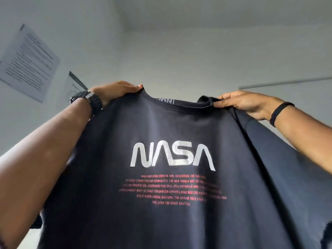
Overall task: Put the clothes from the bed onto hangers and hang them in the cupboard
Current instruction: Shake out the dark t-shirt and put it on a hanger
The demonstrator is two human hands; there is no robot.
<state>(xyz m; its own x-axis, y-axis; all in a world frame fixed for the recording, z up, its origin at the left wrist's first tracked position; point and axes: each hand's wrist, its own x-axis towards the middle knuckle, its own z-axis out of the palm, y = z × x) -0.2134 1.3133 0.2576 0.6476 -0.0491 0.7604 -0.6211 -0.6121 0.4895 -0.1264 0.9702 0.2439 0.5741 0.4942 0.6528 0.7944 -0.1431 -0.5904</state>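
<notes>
The view tilts up at a pale grey wall [179,56] meeting the ceiling [215,9], with two printed sheets [29,62] stuck to the wall at the left and a lighter panel edge at the right. A dark navy T-shirt [170,132] with a white NASA logo and red lines of text fills the lower view and hides everything beneath it. It hangs in the air, front toward the camera: the left hand [115,91], above a dark wristwatch [88,100], grips the left shoulder by the collar, and the right hand [246,103], with a black wristband [280,113], pinches the bunched right shoulder.

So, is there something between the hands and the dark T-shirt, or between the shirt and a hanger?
Nothing between them: the left hand and right hand already grip the T-shirt at its shoulders. No hanger or cupboard is in view.
</notes>
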